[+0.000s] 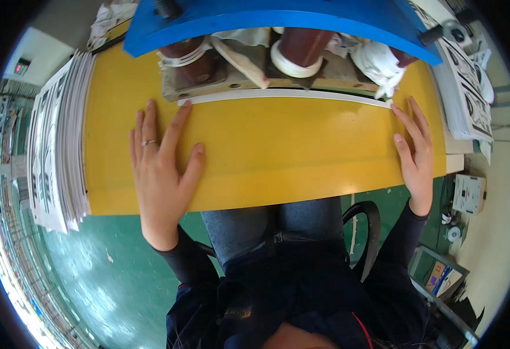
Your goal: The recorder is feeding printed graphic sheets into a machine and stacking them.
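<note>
A long narrow white strip (290, 93) lies across the yellow tabletop (290, 151), along the front edge of a machine's metal base (179, 86). My left hand (164, 160) rests flat with fingers spread, its index fingertip touching the strip's left end. At the other end, the index fingertip of my right hand (415, 151) meets the strip's right end, the other fingers stretched out on the table. Neither hand grips anything. Part of the strip's far edge is hidden under the machine.
A blue machine plate (290, 17) spans the far side, above dark red cylinders (304, 43) wrapped in white cloth (377, 64). Tall stacks of printed sheets stand at left (63, 139) and right (461, 87). A white box (469, 193) sits beyond the table's right end.
</note>
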`<action>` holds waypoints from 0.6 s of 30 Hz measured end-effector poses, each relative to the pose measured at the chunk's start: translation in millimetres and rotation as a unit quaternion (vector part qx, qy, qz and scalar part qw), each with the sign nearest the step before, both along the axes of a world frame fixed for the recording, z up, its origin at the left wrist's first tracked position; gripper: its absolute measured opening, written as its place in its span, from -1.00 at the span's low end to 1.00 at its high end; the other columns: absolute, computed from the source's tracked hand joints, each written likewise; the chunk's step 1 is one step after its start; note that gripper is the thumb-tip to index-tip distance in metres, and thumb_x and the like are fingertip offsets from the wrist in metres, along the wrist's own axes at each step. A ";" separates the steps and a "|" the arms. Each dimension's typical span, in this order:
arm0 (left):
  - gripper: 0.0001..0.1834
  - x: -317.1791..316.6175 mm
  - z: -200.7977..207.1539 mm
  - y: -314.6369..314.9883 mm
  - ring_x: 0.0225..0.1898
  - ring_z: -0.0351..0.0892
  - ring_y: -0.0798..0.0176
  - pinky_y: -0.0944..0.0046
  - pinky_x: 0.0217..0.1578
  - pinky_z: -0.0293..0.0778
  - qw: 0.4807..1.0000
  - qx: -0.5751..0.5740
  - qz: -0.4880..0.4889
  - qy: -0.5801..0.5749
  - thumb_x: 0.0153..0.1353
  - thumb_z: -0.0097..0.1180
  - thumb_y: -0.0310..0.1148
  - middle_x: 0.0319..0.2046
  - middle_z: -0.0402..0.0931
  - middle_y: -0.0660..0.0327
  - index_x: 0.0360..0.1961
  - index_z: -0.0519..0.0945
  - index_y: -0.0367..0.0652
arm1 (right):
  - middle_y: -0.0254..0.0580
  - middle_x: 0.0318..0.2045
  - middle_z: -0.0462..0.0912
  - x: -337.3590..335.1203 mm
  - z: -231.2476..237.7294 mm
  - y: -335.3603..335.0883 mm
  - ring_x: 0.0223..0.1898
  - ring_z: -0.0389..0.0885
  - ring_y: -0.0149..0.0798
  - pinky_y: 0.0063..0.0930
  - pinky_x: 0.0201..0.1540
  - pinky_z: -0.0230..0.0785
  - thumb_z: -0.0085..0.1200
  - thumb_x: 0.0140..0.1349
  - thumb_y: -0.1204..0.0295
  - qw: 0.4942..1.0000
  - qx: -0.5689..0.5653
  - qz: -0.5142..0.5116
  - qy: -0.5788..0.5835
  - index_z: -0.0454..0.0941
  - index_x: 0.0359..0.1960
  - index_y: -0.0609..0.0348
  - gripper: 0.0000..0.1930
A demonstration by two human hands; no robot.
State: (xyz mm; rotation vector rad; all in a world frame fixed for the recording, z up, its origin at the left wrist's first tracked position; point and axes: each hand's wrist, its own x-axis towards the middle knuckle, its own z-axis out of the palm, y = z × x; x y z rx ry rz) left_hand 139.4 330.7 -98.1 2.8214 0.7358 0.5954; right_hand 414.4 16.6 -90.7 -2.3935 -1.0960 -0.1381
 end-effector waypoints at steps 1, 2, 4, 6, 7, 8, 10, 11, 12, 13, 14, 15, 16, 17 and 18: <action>-0.39 -0.3 0.4 0.0 0.45 0.16 -0.36 -0.23 0.44 0.03 1.000 0.001 0.006 0.005 0.26 0.14 -0.19 0.42 0.22 -0.26 0.37 0.49 0.14 | 0.17 0.43 0.32 1.3 -2.0 0.1 0.43 0.30 0.17 -0.09 0.44 0.12 0.10 0.32 0.31 1.000 0.003 0.010 -0.004 0.60 0.25 0.00 -0.55; -0.40 -0.3 0.4 0.1 0.45 0.16 -0.36 -0.23 0.44 0.03 1.000 0.002 0.011 0.010 0.27 0.13 -0.21 0.43 0.22 -0.24 0.38 0.49 0.13 | 0.18 0.42 0.34 2.7 -3.7 0.1 0.41 0.33 0.18 -0.09 0.43 0.14 0.13 0.30 0.33 1.000 0.007 0.020 -0.009 0.61 0.24 -0.02 -0.55; -0.40 -5.8 1.6 1.7 0.46 0.16 -0.34 -0.23 0.44 0.03 1.000 0.005 0.007 0.013 0.27 0.12 -0.21 0.44 0.22 -0.22 0.38 0.48 0.13 | 0.18 0.41 0.35 2.2 -5.5 4.4 0.40 0.35 0.19 -0.09 0.43 0.15 0.14 0.28 0.34 1.000 0.010 0.022 -0.019 0.62 0.24 -0.05 -0.55; -0.40 -4.1 0.3 1.5 0.47 0.16 -0.29 -0.21 0.44 0.03 1.000 0.013 0.015 0.020 0.28 0.09 -0.24 0.44 0.22 -0.19 0.38 0.48 0.11 | 0.18 0.39 0.38 3.7 -8.1 4.4 0.38 0.36 0.20 -0.08 0.42 0.16 0.17 0.27 0.32 0.999 0.020 0.032 -0.024 0.62 0.25 -0.12 -0.54; -0.40 -3.7 0.2 1.2 0.47 0.16 -0.29 -0.21 0.44 0.03 1.000 0.010 0.006 0.017 0.28 0.09 -0.24 0.44 0.22 -0.19 0.38 0.48 0.11 | 0.18 0.39 0.38 3.5 -7.6 4.2 0.38 0.36 0.20 -0.08 0.42 0.16 0.17 0.27 0.32 0.999 0.018 0.023 -0.026 0.62 0.25 -0.12 -0.54; -0.40 -3.3 0.1 1.3 0.48 0.15 -0.28 -0.20 0.44 0.03 1.000 0.008 0.009 0.017 0.28 0.09 -0.24 0.45 0.22 -0.18 0.38 0.48 0.11 | 0.17 0.39 0.38 3.1 -7.2 3.9 0.38 0.35 0.19 -0.06 0.42 0.15 0.16 0.28 0.31 0.999 0.010 0.023 -0.034 0.61 0.26 -0.13 -0.53; -0.41 -3.7 0.3 2.1 0.49 0.15 -0.26 -0.19 0.45 0.03 1.000 0.005 0.009 0.014 0.28 0.08 -0.25 0.45 0.21 -0.17 0.38 0.48 0.10 | 0.17 0.39 0.38 2.9 -5.8 3.2 0.40 0.32 0.18 -0.04 0.43 0.12 0.15 0.30 0.28 0.999 -0.002 0.022 -0.047 0.58 0.29 -0.16 -0.52; -0.41 -3.9 0.5 2.7 0.49 0.15 -0.25 -0.17 0.45 0.02 1.000 0.008 0.011 0.016 0.28 0.08 -0.25 0.46 0.21 -0.17 0.38 0.48 0.09 | 0.17 0.39 0.38 1.7 -4.5 3.1 0.40 0.32 0.18 -0.04 0.43 0.12 0.15 0.30 0.28 0.999 -0.002 0.018 -0.049 0.58 0.29 -0.16 -0.52; -0.41 -3.9 -0.8 2.6 0.49 0.15 -0.24 -0.16 0.46 0.02 1.000 0.010 0.015 0.019 0.29 0.07 -0.26 0.46 0.21 -0.16 0.38 0.49 0.09 | 0.17 0.39 0.37 1.0 -4.8 3.7 0.40 0.31 0.19 -0.04 0.43 0.12 0.14 0.31 0.27 0.999 -0.007 0.015 -0.051 0.58 0.29 -0.17 -0.52; -0.41 -3.9 -1.7 2.3 0.49 0.15 -0.24 -0.16 0.46 0.02 1.000 0.010 0.013 0.019 0.29 0.07 -0.26 0.46 0.21 -0.16 0.38 0.49 0.09 | 0.17 0.39 0.37 0.8 -5.1 3.5 0.40 0.31 0.19 -0.04 0.43 0.11 0.13 0.31 0.26 0.999 -0.011 0.012 -0.052 0.57 0.30 -0.18 -0.52; -0.42 -3.9 -2.2 2.0 0.49 0.15 -0.24 -0.16 0.46 0.02 1.000 0.008 0.014 0.020 0.29 0.07 -0.25 0.47 0.20 -0.16 0.38 0.49 0.09 | 0.17 0.39 0.37 1.0 -5.8 2.5 0.40 0.31 0.19 -0.04 0.43 0.11 0.13 0.31 0.26 0.998 -0.012 0.011 -0.052 0.57 0.30 -0.18 -0.52; -0.42 -3.7 -2.6 1.9 0.50 0.15 -0.24 -0.16 0.46 0.01 1.000 0.007 0.015 0.021 0.29 0.07 -0.25 0.47 0.20 -0.16 0.38 0.49 0.09 | 0.17 0.39 0.37 1.5 -7.1 1.8 0.41 0.30 0.20 -0.04 0.43 0.10 0.13 0.32 0.25 0.998 -0.014 0.013 -0.054 0.57 0.30 -0.18 -0.52; -0.42 -3.5 -2.9 2.1 0.50 0.15 -0.24 -0.16 0.46 0.01 1.000 0.007 0.015 0.021 0.29 0.07 -0.25 0.47 0.20 -0.16 0.38 0.49 0.09 | 0.18 0.39 0.36 2.1 -7.8 1.4 0.41 0.29 0.21 -0.04 0.44 0.10 0.12 0.33 0.24 0.998 -0.017 0.016 -0.055 0.56 0.31 -0.19 -0.51; -0.42 -3.3 -3.2 2.3 0.49 0.15 -0.24 -0.16 0.46 0.01 1.000 0.009 0.013 0.020 0.30 0.07 -0.25 0.47 0.20 -0.16 0.38 0.49 0.09 | 0.18 0.39 0.36 2.7 -7.8 1.4 0.41 0.29 0.21 -0.04 0.44 0.10 0.12 0.33 0.24 0.998 -0.017 0.016 -0.055 0.56 0.31 -0.19 -0.51; -0.42 -3.5 -3.2 2.3 0.49 0.15 -0.24 -0.17 0.46 0.01 1.000 0.011 0.012 0.019 0.30 0.07 -0.25 0.47 0.20 -0.16 0.38 0.49 0.09 | 0.18 0.40 0.36 2.6 -7.8 1.5 0.41 0.29 0.21 -0.03 0.44 0.09 0.11 0.33 0.23 0.998 -0.019 0.017 -0.057 0.56 0.32 -0.19 -0.51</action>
